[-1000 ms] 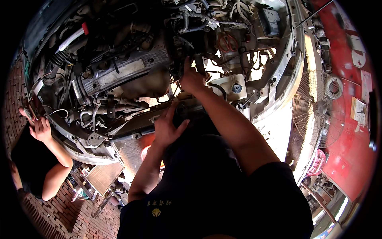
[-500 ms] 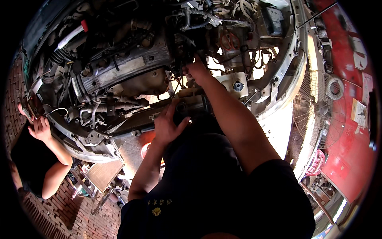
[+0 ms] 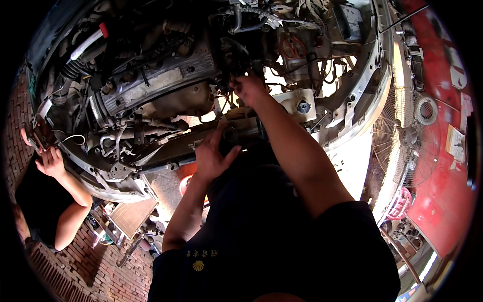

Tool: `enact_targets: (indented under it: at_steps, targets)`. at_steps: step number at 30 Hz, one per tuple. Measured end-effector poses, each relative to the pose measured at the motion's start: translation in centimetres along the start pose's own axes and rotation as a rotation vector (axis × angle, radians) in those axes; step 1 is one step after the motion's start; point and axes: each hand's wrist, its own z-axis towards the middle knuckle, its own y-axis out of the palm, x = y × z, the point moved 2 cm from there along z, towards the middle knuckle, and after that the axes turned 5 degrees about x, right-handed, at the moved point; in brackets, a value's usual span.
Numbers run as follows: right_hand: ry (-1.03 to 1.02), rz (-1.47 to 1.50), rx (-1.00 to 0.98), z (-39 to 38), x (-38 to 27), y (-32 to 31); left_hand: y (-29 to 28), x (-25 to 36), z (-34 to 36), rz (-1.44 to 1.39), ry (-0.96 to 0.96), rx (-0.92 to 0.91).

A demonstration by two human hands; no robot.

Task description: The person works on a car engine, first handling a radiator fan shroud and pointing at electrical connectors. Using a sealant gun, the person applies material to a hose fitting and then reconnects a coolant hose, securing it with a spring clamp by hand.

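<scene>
My left hand [image 3: 214, 153] rests with fingers apart on the top of the radiator [image 3: 186, 143] at the front of the engine bay. My right hand [image 3: 249, 90] reaches deeper, beside the engine's ribbed cover [image 3: 161, 80]; its fingers are curled at a dark fitting among hoses, and what they hold is hidden. A cream plastic reservoir [image 3: 299, 103] with a dark cap lies to the right of this hand. Wires and orange-handled pliers [image 3: 292, 48] show behind it.
A co-worker's hand [image 3: 50, 161] holds a dark object [image 3: 41, 131] at the bay's left edge. A red-handled tool [image 3: 88, 43] lies on the engine. A large fan [image 3: 400, 138] stands right, before a red panel [image 3: 443, 201]. Clutter lies on brick floor [image 3: 123, 277] below.
My right hand has shifted slightly, its extended fingers now bent at the dark fitting. My left hand and the co-worker's hand stay nearly still. The view has shifted slightly.
</scene>
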Motion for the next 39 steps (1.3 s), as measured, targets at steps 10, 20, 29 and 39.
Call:
enact_targets:
  at_steps: [10, 20, 29, 39]
  targets:
    - [-0.672, -1.833, 0.14, -5.0, -0.1, 1.2, -0.3, 0.6, -0.1, -0.075, -0.017, -0.029]
    - [-0.533, -2.132, 0.205, -4.7, -1.2, 3.3, -0.2, 0.1, 0.3, -0.019, 0.035, -0.008]
    - [-0.506, -1.694, 0.08, -3.1, -0.2, 2.4, 0.0, -0.2, -0.3, -0.009, 0.029, 0.019]
    - [-0.235, -0.627, -0.007, -0.3, -1.6, 1.1, 0.2, -0.3, -0.4, 0.009, 0.044, 0.037]
